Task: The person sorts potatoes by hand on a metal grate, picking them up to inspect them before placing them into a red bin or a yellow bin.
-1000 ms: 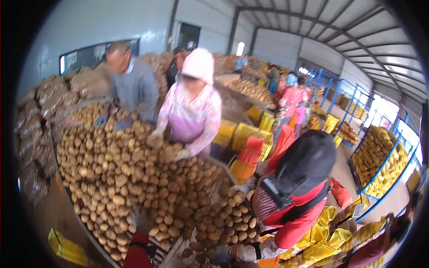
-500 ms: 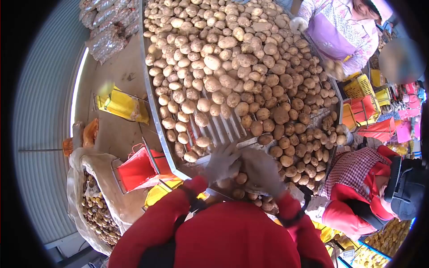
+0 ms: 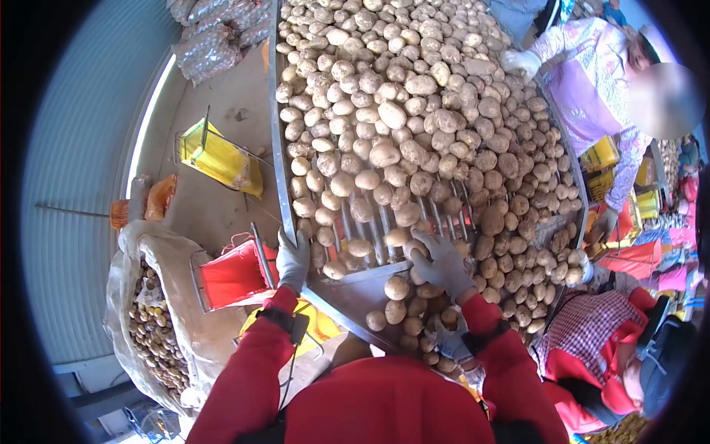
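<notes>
Metal table (image 3: 347,292) before me, heaped with potatoes (image 3: 384,154); my gloved left hand (image 3: 293,260) touches its rim (image 3: 281,159), though I cannot tell whether it grips, and my right hand (image 3: 441,263) spreads its fingers over the near potatoes. A neighbour's gloved hand (image 3: 452,340) crowds in just below that hand. Left of the table stand a red bag (image 3: 233,281) and a yellow bag (image 3: 222,159); farther off, sacks (image 3: 211,53) lie stacked

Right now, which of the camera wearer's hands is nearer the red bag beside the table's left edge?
The left. The left hand is at the table's metal rim, close beside the red bag; the right hand is farther across, among the potatoes.
</notes>
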Demonstrator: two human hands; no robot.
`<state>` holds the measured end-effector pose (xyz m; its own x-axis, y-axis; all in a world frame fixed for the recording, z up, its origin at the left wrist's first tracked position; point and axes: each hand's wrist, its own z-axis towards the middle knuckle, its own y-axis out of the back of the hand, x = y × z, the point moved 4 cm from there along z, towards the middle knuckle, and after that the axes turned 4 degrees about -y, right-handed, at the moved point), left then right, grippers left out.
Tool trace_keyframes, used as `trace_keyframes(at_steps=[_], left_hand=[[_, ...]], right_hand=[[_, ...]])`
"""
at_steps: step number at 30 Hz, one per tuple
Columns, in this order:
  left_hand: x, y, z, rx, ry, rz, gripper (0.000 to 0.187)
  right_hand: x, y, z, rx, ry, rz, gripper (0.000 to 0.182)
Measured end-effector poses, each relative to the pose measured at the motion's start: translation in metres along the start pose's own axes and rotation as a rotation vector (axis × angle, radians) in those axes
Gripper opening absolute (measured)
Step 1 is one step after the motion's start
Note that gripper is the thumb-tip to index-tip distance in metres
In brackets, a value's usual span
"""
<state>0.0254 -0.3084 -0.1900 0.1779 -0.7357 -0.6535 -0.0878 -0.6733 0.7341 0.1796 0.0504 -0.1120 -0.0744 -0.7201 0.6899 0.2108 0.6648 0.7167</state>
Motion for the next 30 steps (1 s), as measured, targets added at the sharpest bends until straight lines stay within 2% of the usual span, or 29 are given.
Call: trace_keyframes(at_steps=[3, 5, 7, 11, 12, 13, 14, 15, 16, 18, 20, 22, 24, 27, 28, 30], left_hand=[[0.014, -0.006, 0.003, -0.094, 0.019, 0.004, 0.059], [0.014, -0.010, -0.003, -0.135, 0.065, 0.052, 0.056], [-0.011, 0.000, -0.013, -0.117, 0.126, 0.054, 0.055], [0.002, -0.006, -0.010, -0.220, 0.043, 0.165, 0.058], [-0.007, -0.001, -0.013, -0.150, 0.086, 0.127, 0.057], [-0.012, 0.001, -0.013, -0.137, 0.107, 0.109, 0.056], [-0.012, 0.001, -0.013, -0.119, 0.128, 0.094, 0.056], [-0.008, 0.000, -0.013, -0.124, 0.120, 0.112, 0.055], [-0.006, -0.001, -0.012, -0.127, 0.121, 0.125, 0.055], [0.004, -0.005, -0.010, -0.131, 0.114, 0.111, 0.058], [0.010, -0.007, -0.009, -0.106, 0.143, 0.121, 0.062], [0.003, -0.004, -0.012, -0.092, 0.121, 0.067, 0.065], [-0.002, -0.003, -0.012, -0.068, 0.148, 0.039, 0.065], [-0.009, 0.001, -0.012, -0.108, 0.130, 0.059, 0.061], [-0.008, 0.000, -0.012, -0.124, 0.127, 0.097, 0.061], [-0.007, -0.001, -0.011, -0.123, 0.112, 0.074, 0.060]], right_hand=[[0.006, 0.051, 0.061, 0.026, 0.030, -0.091, 0.038], [0.011, 0.086, 0.133, -0.060, 0.175, -0.045, 0.040], [0.010, 0.096, 0.199, -0.360, 0.360, -0.229, 0.041], [0.028, 0.048, 0.312, 0.154, 0.062, -0.329, 0.056], [0.031, 0.021, 0.321, 0.225, 0.024, -0.412, 0.057], [0.021, -0.015, 0.323, 0.010, 0.103, -0.651, 0.067], [0.002, -0.056, 0.326, -0.202, 0.167, -0.729, 0.069], [-0.010, -0.081, 0.329, -0.323, 0.099, -0.639, 0.069], [0.016, -0.066, 0.312, -0.268, 0.093, -0.423, 0.061], [0.037, -0.077, 0.270, -0.123, 0.139, -0.449, 0.053], [0.040, -0.095, 0.226, -0.214, 0.420, -0.505, 0.047], [0.049, -0.082, 0.185, 0.072, 0.262, -0.341, 0.036], [0.061, -0.038, 0.181, 0.169, 0.175, -0.088, 0.036], [0.053, 0.030, 0.228, 0.160, -0.004, 0.069, 0.037], [0.057, 0.050, 0.245, 0.092, -0.199, 0.119, 0.039], [0.044, 0.073, 0.281, 0.033, -0.216, -0.058, 0.046]])
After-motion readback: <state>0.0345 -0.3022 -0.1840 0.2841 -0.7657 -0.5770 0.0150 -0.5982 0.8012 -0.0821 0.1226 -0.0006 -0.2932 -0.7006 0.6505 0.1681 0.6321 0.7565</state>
